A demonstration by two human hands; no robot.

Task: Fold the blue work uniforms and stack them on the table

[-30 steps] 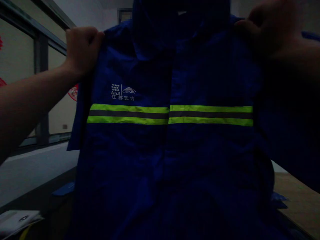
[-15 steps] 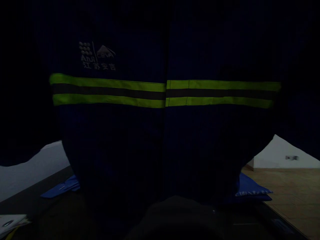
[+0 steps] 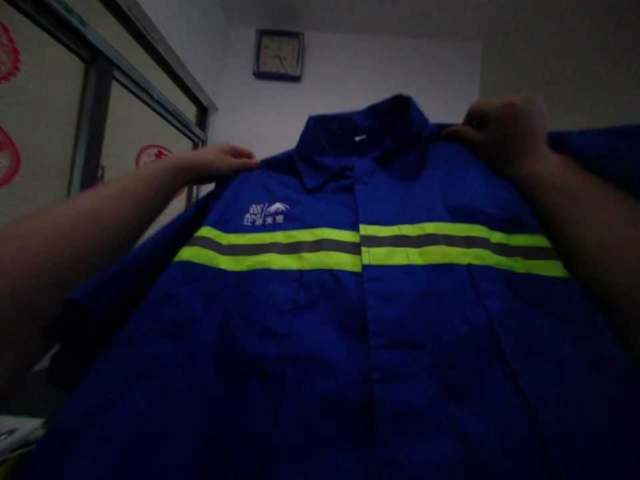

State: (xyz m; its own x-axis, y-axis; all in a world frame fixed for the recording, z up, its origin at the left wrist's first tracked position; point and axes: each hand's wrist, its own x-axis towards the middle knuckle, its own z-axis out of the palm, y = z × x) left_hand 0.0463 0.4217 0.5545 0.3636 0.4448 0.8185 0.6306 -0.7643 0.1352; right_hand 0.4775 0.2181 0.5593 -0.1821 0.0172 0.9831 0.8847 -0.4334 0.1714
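Note:
A blue work jacket with a yellow-green and grey reflective band across the chest fills most of the view, front side facing me. White lettering and a logo mark its left part in the picture. My left hand pinches the shoulder seam on the left. On the right, my right hand grips the other shoulder close to the collar. The collar stands up between both hands, with a small white tag inside. Both sleeves hang outward, partly behind my forearms.
A square wall clock hangs on the white wall behind. Along the left runs a framed window with red round decorations. At the lower left edge lies a white item, partly cut off.
The jacket was close and dark, covering nearly the whole view, with no hands showing. Now it is farther off and brighter, its collar and both my hands visible, with the clock behind.

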